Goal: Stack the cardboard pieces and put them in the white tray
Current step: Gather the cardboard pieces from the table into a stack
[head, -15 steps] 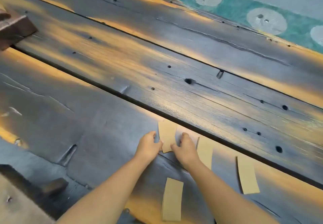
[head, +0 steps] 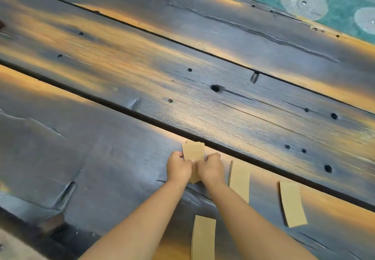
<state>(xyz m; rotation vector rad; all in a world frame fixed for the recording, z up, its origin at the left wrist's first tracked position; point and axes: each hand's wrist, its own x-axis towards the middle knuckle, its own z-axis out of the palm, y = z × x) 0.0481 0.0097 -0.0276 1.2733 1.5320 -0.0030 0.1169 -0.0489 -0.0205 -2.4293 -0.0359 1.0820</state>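
A small stack of tan cardboard pieces stands between my two hands near the dark gap between planks. My left hand grips its left edge and my right hand grips its right edge, with the knuckles almost touching. Three more cardboard strips lie flat on the wood: one just right of my right wrist, one farther right, and one between my forearms near the bottom edge. No white tray is in view.
The surface is a table of wide dark weathered planks with knot holes and long gaps. A teal patterned cloth shows beyond the far edge at the top right. The table's near edge drops off at the bottom left.
Both hands have closed in around the cardboard piece, which now shows several layered edges at its top. The camera has shifted slightly; the loose strips have not moved.
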